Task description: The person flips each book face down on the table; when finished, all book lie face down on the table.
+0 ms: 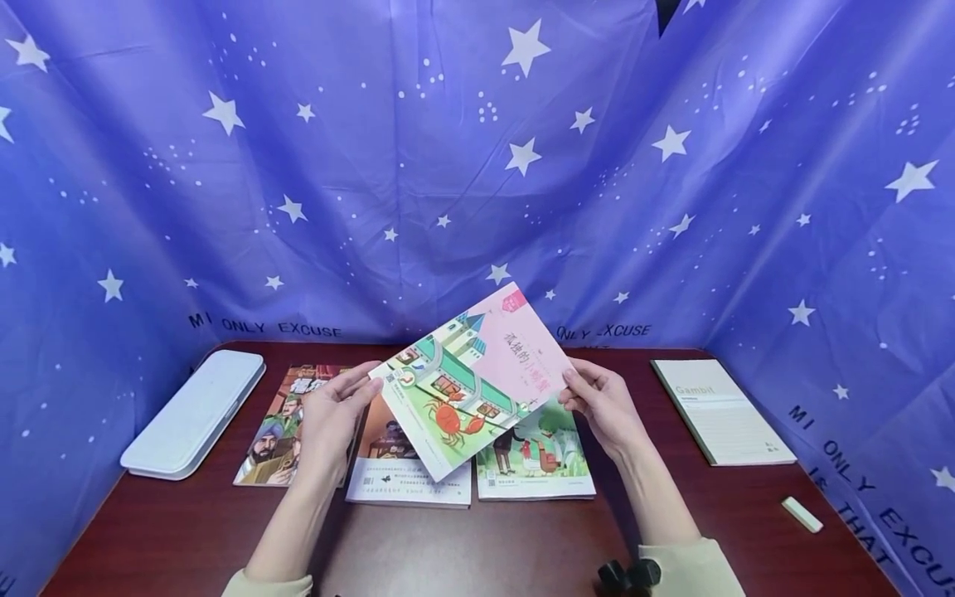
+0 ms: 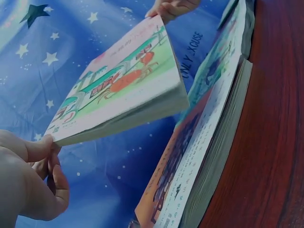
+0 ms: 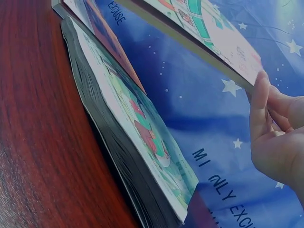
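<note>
Both hands hold up a pink and green picture book (image 1: 477, 365) with a red crab on its cover, tilted in the head view. My left hand (image 1: 336, 414) pinches its left corner, thumb on top, as the left wrist view also shows. On the opposite corner, my right hand (image 1: 604, 406) pinches it between thumb and fingers. Beneath it lie an orange and white book (image 1: 410, 489) and a green-covered book (image 1: 545, 464), both partly hidden. A comic-style book (image 1: 264, 452) with a turbaned figure lies behind the left forearm.
A white case (image 1: 194, 414) rests at the table's left side. To the right are a cream notebook (image 1: 734, 414) marked "Gambit" and a small white eraser-like block (image 1: 802, 514). A blue star-patterned curtain (image 1: 448, 166) rises behind the dark red table (image 1: 462, 555).
</note>
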The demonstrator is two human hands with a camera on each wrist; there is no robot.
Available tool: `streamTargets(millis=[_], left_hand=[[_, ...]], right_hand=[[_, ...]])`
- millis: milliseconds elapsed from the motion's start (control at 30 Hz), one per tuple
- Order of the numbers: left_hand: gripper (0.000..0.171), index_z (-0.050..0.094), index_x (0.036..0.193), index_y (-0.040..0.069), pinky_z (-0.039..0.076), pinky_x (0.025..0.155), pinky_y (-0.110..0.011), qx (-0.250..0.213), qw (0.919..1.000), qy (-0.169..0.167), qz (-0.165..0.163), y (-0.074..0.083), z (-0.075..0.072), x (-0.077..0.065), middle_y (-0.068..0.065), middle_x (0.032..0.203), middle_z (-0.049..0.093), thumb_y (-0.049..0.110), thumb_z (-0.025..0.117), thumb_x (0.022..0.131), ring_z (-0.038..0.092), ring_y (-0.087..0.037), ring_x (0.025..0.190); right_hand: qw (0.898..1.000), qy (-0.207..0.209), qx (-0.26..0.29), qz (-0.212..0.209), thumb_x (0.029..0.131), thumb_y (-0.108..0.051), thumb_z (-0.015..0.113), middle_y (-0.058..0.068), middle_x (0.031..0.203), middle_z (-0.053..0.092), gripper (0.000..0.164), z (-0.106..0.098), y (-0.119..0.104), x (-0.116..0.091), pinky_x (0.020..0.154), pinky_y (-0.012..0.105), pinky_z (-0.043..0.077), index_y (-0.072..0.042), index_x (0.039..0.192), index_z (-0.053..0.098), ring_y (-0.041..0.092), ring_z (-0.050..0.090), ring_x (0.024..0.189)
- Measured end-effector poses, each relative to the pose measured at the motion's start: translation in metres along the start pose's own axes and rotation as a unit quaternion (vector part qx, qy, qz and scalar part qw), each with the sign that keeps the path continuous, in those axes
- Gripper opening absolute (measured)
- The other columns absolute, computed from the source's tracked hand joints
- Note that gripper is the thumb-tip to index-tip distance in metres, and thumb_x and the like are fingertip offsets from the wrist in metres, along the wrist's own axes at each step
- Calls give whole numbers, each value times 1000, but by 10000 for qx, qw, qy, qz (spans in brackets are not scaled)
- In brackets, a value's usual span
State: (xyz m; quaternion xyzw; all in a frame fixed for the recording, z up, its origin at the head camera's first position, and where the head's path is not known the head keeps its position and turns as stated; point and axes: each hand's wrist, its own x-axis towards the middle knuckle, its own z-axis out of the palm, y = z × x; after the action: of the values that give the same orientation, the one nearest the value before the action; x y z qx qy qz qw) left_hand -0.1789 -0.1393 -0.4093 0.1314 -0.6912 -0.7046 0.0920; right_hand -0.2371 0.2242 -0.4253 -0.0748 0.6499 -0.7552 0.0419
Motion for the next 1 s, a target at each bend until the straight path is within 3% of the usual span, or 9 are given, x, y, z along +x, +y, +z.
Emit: streamTargets(millis=[133, 267, 500, 600, 700, 800, 833, 1000], left_hand=[[37, 70, 131, 6, 56, 79, -16, -139, 9999, -68, 47, 3, 0, 0, 18, 91, 75, 15, 73, 96, 66, 1, 87], [37, 68, 132, 5, 47, 56, -15, -256, 9995, -187, 11, 6, -2, -1, 21, 81, 74, 14, 73, 96, 67, 0, 72], [35, 67, 135, 9, 42, 49, -13, -297, 9990, -331, 20, 10, -4, -6, 17, 76, 77, 14, 66, 101, 72, -1, 74], [33, 67, 135, 11, 31, 42, -16, -184, 9991, -363, 118, 11, -4, -7, 17, 77, 77, 16, 65, 102, 71, 0, 75], [33, 66, 135, 7, 47, 55, -13, -235, 9985, -422, 257, 13, -3, -7, 15, 81, 78, 15, 64, 102, 73, -2, 79], [33, 65, 134, 4, 60, 79, -17, -329, 9978, -477, 325, 13, -3, -7, 12, 83, 79, 12, 62, 103, 75, -4, 84], [32, 65, 134, 3, 61, 86, -20, -340, 9977, -485, 334, 13, -3, -7, 12, 84, 79, 11, 61, 103, 75, -5, 85], [30, 65, 132, 4, 61, 91, -24, -292, 9973, -543, 404, 12, -2, -7, 11, 87, 79, 12, 61, 103, 76, -7, 91]], right_hand=[[9999, -3, 127, -59, 103, -13, 62, -4, 84, 73, 19, 1, -3, -1, 63, 15, 60, -17, 119, 70, 5, 70, 68], [9997, -59, 219, -124, 104, -13, 61, -4, 85, 72, 19, 1, -4, -1, 65, 16, 61, -20, 118, 71, 6, 72, 69], [9986, -187, 381, -319, 104, -11, 60, -3, 85, 73, 21, 2, -6, 1, 68, 18, 63, -20, 119, 71, 7, 75, 73], [9973, -175, 490, -520, 104, -8, 59, -2, 85, 75, 21, 2, -7, 2, 69, 19, 63, -18, 117, 72, 8, 76, 74], [9958, -205, 594, -666, 104, -7, 58, 0, 88, 78, 21, 1, -7, 2, 73, 21, 64, -16, 117, 71, 9, 77, 78], [9942, -284, 711, -761, 104, -6, 57, 2, 94, 79, 22, 0, -6, 2, 78, 23, 65, -14, 120, 70, 10, 78, 82], [9940, -304, 715, -774, 104, -6, 57, 2, 95, 80, 22, 0, -6, 2, 79, 24, 65, -13, 121, 70, 11, 78, 84], [9927, -367, 774, -855, 105, -7, 54, 4, 104, 80, 24, -1, -4, 0, 86, 25, 63, -13, 125, 68, 12, 79, 91]])
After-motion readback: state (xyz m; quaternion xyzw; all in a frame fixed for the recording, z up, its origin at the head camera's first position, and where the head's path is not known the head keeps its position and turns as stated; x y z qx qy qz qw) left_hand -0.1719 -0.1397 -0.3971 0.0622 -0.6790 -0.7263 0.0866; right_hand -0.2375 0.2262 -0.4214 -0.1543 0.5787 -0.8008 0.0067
